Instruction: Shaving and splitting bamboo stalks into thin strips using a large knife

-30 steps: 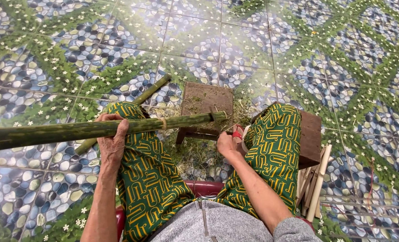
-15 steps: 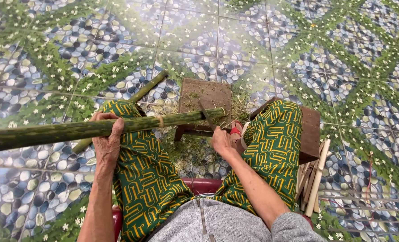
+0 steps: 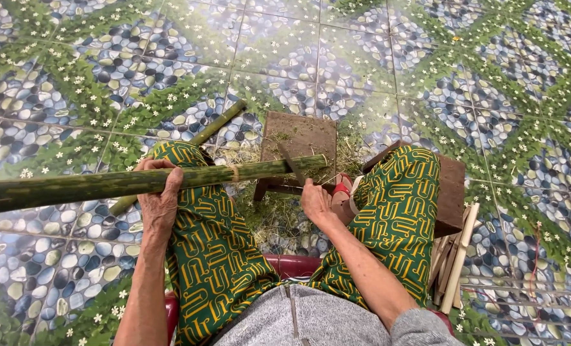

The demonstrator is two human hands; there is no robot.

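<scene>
The left hand [image 3: 160,202] is wrapped over a long green bamboo pole [image 3: 138,182], fingers curled on top, pinning it across the left knee; the right hand [image 3: 315,204] is closed on the handle of a dark-bladed knife [image 3: 292,165], whose blade is set against the pole near its right end. That end rests on a small brown wooden block [image 3: 300,138] standing on the floor between the feet; the other end juts out well beyond the left knee, unsupported.

The pole looks stiff and fairly hefty, its skin smooth and probably slick, so it may roll under the blade; the best hold seems to be near the knee, close to the pale node ring [image 3: 234,172], as the left hand has it.

A second, thinner green bamboo piece [image 3: 218,125] lies slanting on the pebble-and-flower patterned tile floor [image 3: 426,57] behind the pole; green shavings [image 3: 269,218] are scattered beneath the knees; a bundle of pale split strips [image 3: 455,256] leans just beside the right leg, against a low brown wooden stool [image 3: 452,192].
</scene>
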